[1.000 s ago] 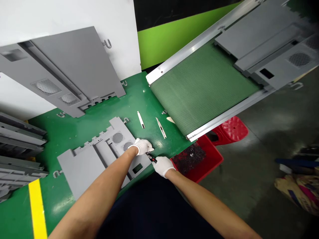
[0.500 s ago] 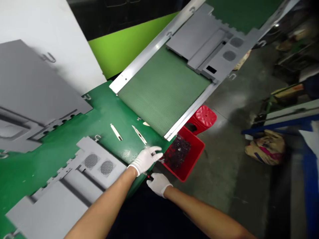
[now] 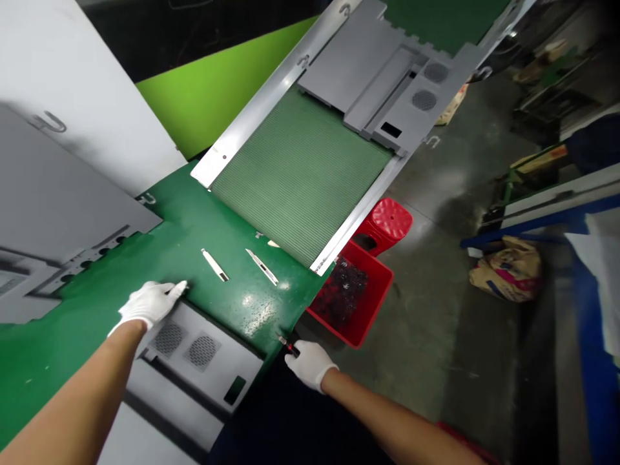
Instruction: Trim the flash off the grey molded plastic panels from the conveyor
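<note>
My left hand (image 3: 151, 302), in a white glove, is at the far corner of a grey plastic panel (image 3: 220, 332) with round mesh grilles. Its thumb and forefinger come together over a small dark spot there; what they pinch is hidden. At the table's front edge, my gloved right hand (image 3: 310, 363) is closed around a small hand tool (image 3: 290, 347) with a red and black handle and a metal tip pointing at the table. Two pale utility knives lie beyond the panel, one on the left (image 3: 214, 265) and one on the right (image 3: 262, 267).
A conveyor belt (image 3: 290, 181) slopes up to the right, carrying another grey panel (image 3: 334, 61). Below its end stand a red bin (image 3: 375, 310) of dark pieces and a red stool (image 3: 391, 218). More grey panelling (image 3: 58, 187) leans at left above the green table (image 3: 179, 236).
My left hand has moved left, from the table edge beside the red bin to the panel's corner. My right hand keeps the tool at the edge. The view has shifted slightly.
</note>
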### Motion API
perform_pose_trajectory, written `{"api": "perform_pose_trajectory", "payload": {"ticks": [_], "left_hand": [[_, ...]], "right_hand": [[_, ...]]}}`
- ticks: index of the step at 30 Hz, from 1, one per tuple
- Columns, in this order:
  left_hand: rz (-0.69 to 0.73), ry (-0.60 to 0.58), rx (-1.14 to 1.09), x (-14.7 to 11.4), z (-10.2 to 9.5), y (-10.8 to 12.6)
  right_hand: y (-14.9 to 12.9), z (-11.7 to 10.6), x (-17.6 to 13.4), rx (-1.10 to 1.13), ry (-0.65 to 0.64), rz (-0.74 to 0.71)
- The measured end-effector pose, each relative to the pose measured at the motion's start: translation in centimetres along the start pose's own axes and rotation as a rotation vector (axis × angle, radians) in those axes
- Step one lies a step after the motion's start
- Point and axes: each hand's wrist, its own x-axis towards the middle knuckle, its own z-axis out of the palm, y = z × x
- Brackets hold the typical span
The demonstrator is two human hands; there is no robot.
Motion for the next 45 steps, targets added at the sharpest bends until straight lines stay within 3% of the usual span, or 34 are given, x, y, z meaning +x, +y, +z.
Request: {"api": "perform_pose_trajectory", "payload": {"ticks": [3,8,13,17,20,27,34,45], "left_hand": [[0.073,-0.076,-0.030,-1.4,0.6,0.3],[-0.023,-0.128,-0.032,-2.6,0.9,-0.4],[0.123,-0.102,-0.147,-1.8,1.3,-1.7],[0.169,-0.134,-0.240,-0.8,1.9,-2.3],[0.162,-0.148,-0.290,-0.3,2.2,-2.7],[0.183,-0.174,-0.390,0.2,2.3,-3.4],[0.250,-0.185,-0.478,0.9,3.1,-4.0],[0.242,-0.186,-0.518,0.8,3.0,-3.9]], "right_hand": [[-1.3,0.1,0.9,-0.021,-0.036,-0.043],[-6.5,0.5,3.7,-0.098,-0.135,-0.157],[-13.8,1.1,7.3,-0.117,-0.251,-0.317],[-18.7,1.9,10.0,-0.121,-0.262,-0.308],[-20.9,2.7,11.5,-0.149,-0.263,-0.291],[-21.9,3.7,12.9,-0.173,-0.292,-0.326],[-21.7,3.9,12.4,-0.186,-0.247,-0.324],[-22.1,3.8,12.1,-0.201,-0.250,-0.294]]}}
